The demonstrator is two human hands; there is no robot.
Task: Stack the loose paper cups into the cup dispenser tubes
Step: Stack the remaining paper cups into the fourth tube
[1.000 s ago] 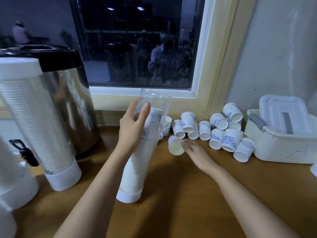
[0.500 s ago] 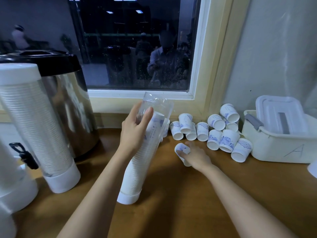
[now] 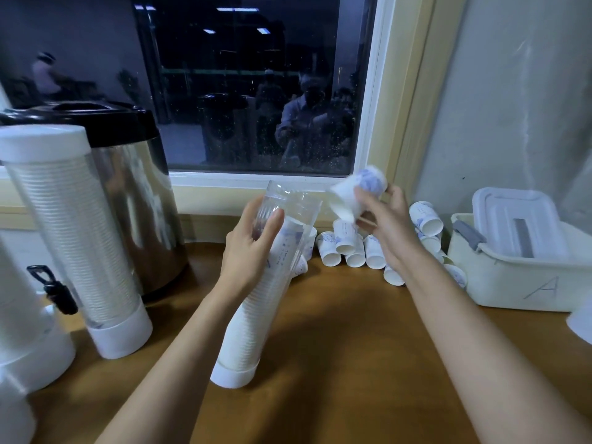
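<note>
- Paper cup (image 3: 354, 193) pinched in R hand (image 3: 386, 227), blurred, just beside tube (image 3: 246, 328) mouth.
- L hand (image 3: 251, 251) wraps tube, tilted on wood counter (image 3: 352, 363), looks nearly full.
- Step: loading one cup; next needs lining it w/ opening, sliding in.
- More loose cups (image 3: 347, 248) heaped by wall.

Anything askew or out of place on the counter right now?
The dispenser tube gripped by the left hand leans right instead of standing upright; loose paper cups lie tipped in a heap below the window.

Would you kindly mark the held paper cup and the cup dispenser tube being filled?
held paper cup (image 3: 352, 190): head view, on its side wall.
cup dispenser tube (image 3: 298, 208): head view, on its clear upper wall.
</note>
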